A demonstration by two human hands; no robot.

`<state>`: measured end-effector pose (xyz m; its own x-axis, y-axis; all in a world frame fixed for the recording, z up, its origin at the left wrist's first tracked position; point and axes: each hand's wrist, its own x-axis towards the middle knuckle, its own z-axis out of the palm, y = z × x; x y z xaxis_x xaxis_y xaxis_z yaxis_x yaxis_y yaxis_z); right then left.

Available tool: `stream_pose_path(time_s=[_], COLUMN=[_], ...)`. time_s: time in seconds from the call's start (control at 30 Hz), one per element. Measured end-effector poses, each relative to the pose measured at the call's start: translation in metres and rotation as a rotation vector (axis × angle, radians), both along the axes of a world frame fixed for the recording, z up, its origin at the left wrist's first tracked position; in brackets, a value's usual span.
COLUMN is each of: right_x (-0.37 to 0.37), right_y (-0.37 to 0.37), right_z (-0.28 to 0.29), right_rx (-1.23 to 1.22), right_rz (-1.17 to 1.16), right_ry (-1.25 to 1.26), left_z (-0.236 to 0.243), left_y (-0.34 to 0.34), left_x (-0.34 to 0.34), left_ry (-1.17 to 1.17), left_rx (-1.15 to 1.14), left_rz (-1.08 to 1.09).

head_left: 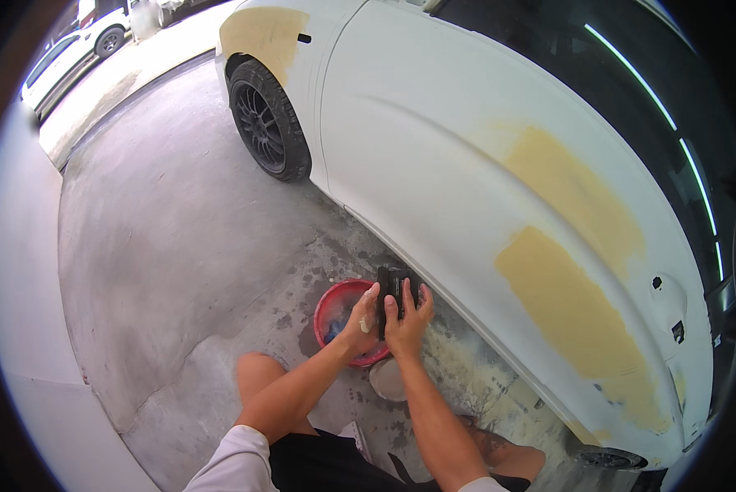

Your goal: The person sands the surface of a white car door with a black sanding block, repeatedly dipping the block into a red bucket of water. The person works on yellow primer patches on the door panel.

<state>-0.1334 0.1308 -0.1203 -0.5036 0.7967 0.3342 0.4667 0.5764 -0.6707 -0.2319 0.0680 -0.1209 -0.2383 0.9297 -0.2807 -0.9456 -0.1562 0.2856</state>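
Both my hands are on a black sanding block (393, 281), held above the right side of a red basin (323, 316). My left hand (362, 322) grips its left edge, with a pale smear near the thumb. My right hand (406, 325) lies over its face, thumb and fingers pressed against it. Something blue, perhaps a cloth (333, 330), lies in the basin; the forearm and hands hide part of the inside. Right beside the hands runs the lower sill of a white car (433, 164), with yellow filler patches (577, 316) on its doors.
A round grey-beige container or lid (388, 382) sits on the floor below the basin. The concrete floor (163, 221) has wet spots and yellowish dust. The car's dark wheel (267, 121) stands at upper left. A white wall (24, 287) borders the left side; another car (73, 61) is outside.
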Motion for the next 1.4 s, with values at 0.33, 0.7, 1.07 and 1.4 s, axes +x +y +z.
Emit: stream_pose_path(time_s=[0.33, 0.7, 1.07, 1.4], right_x=[-0.029, -0.020, -0.005, 0.000], right_y=[-0.007, 0.006, 0.017, 0.015], right_z=[0.029, 0.034, 0.034, 0.034], right_rx=[0.104, -0.276, -0.430, -0.270], right_rz=[0.013, 0.128, 0.145, 0.179], right_ry=[-0.107, 0.151, 0.167, 0.139], left_z=[-0.002, 0.003, -0.007, 0.004], left_y=[-0.002, 0.011, 0.013, 0.010], left_x=[-0.011, -0.006, -0.011, -0.015], left_ry=[0.071, 0.184, 0.278, 0.666], left_rx=[0.181, 0.147, 0.120, 0.087], left_rz=[0.043, 0.075, 0.036, 0.115])
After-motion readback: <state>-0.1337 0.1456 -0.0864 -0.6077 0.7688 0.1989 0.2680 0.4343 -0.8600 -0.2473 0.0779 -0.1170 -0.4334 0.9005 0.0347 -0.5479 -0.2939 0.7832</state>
